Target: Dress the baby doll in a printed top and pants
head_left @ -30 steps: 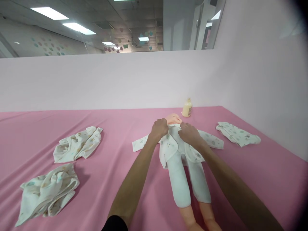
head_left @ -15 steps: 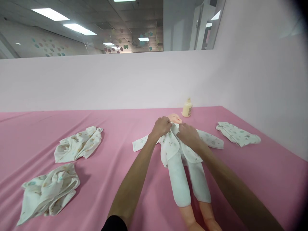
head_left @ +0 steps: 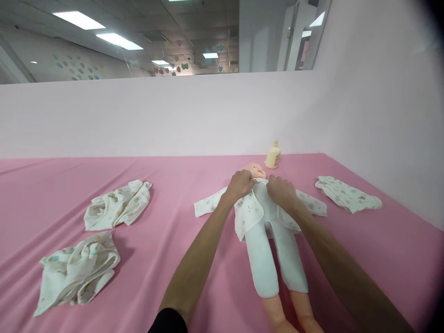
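A baby doll (head_left: 262, 256) lies on its back on the pink sheet (head_left: 173, 203), head away from me. It wears a white patterned jacket (head_left: 249, 212) whose front hangs apart, baring the plain white body. Both sleeves stretch out sideways. Near the doll's neck, my left hand (head_left: 240, 186) is closed on the left edge of the jacket's front. My right hand (head_left: 280, 188) grips the opposite edge by the collar, fingers curled. The fingertips and the cloth inside them are partly hidden.
Two crumpled white patterned cloths (head_left: 118, 206) (head_left: 79, 270) lie at the left. A folded patterned garment (head_left: 348, 194) rests at the right. Behind the doll's head stands a cream pump bottle (head_left: 273, 156). White walls (head_left: 156, 115) border the sheet at the back and right.
My right hand has moved a little to the right, drawing its jacket edge away from the other. The jacket's front gapes wider, showing more of the doll's white body. The view has shifted slightly.
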A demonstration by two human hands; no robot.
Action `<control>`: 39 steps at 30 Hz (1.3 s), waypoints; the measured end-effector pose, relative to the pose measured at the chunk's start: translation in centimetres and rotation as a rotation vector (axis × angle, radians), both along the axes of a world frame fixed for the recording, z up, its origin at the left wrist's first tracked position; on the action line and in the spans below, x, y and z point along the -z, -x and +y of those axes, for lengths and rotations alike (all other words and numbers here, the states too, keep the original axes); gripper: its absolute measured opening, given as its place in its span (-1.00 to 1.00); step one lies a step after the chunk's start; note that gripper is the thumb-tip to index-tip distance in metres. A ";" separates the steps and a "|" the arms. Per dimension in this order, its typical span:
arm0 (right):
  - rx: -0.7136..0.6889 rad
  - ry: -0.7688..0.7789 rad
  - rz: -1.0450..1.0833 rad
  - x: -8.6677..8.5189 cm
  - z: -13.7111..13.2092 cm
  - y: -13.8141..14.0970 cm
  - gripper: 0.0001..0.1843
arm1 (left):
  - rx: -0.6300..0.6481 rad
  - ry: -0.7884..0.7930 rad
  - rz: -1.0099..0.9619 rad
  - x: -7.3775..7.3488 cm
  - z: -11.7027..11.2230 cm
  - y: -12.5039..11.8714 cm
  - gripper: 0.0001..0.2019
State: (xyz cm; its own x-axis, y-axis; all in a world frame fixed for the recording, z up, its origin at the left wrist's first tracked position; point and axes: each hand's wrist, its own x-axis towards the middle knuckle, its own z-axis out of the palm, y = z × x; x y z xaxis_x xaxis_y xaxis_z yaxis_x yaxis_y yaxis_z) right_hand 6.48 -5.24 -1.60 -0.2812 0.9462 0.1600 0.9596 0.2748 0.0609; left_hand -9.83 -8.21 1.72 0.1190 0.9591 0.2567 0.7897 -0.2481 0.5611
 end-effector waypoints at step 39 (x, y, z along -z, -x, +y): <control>-0.330 0.248 0.789 -3.8 -1.8 -0.7 -0.63 | -0.086 -0.208 -0.315 3.7 1.6 -3.2 -0.66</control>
State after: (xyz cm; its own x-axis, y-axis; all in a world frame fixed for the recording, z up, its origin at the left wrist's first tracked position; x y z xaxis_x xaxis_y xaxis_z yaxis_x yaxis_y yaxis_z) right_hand 7.17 -7.07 2.18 -0.4398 0.8698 0.2237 0.5668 0.4621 -0.6820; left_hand -6.63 -6.62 -2.03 -0.0755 0.8859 0.4577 0.6094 -0.3224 0.7244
